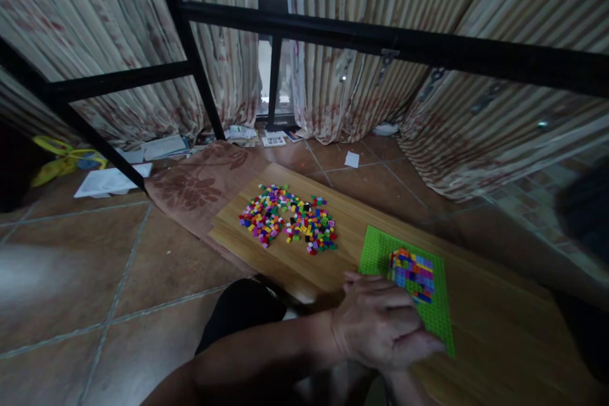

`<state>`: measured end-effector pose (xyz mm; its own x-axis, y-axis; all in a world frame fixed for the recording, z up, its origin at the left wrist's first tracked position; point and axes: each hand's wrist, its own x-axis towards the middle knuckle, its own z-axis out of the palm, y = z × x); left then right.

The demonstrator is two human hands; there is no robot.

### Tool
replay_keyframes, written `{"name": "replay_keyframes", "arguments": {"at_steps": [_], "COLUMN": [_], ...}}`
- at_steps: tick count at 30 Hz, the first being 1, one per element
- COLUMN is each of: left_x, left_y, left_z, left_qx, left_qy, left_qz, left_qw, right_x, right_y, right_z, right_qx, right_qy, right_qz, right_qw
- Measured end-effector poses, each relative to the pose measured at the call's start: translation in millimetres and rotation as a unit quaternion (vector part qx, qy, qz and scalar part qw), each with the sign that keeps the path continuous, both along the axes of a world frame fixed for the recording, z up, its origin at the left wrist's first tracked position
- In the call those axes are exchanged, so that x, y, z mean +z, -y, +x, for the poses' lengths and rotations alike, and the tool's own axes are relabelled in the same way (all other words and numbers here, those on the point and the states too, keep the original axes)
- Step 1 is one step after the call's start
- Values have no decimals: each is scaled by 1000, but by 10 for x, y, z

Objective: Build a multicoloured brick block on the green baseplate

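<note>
Evidently Overlapped at Five O'Clock

Out at nine o'clock, a yellow item (61, 162) and white sheets (109, 181) lie on the tiled floor (85, 241). Nearer on that side, a brown patterned cloth (190, 190) meets the wooden board (349, 209). Just below centre, toward six, loose coloured bricks (288, 219) spread over the wood. From seven o'clock my left forearm (266, 355) reaches across to five, where my left hand (375, 320) has bent fingers; I cannot tell whether it grasps anything. Below it shows my right wrist (402, 382), the right hand too hidden for me to tell its grip. At four o'clock lies the green baseplate (375, 244), bearing a multicoloured brick block (413, 276), partly behind my left hand. Striped curtains (451, 146) hang at three.
</note>
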<state>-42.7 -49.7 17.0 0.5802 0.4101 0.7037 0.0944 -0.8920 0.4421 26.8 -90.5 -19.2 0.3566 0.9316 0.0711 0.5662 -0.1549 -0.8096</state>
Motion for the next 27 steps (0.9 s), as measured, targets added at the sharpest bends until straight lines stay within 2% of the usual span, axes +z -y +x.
{"name": "replay_keyframes", "arguments": {"at_steps": [1,2,6,9,14,20,27], "left_x": [4,14,79,117,148,164,170], "left_y": [-4,-17,-108,-161,-200,-213,-227], "left_z": [-21,-46,-136,-159,-159,-190,-206], "left_qx": [4,11,32,37,34,26,34], "left_qy": [6,13,37,50,55,58,62], "left_qz": [-4,-11,-40,-53,-71,-87,-90], "left_qw": [1000,1000,998,997,995,994,993], "right_x": [-3,-5,-50,-108,-154,-126,-123], "right_y": [-141,-284,-764,-958,-1045,-1054,-1085], "right_z": [-65,-116,-261,-375,-477,-416,-557], "right_qx": [5,24,81,123,167,156,142], "right_qy": [63,86,91,134,218,254,307], "right_qz": [-41,-44,0,46,57,34,36], "right_qw": [997,995,993,982,960,954,940]}}
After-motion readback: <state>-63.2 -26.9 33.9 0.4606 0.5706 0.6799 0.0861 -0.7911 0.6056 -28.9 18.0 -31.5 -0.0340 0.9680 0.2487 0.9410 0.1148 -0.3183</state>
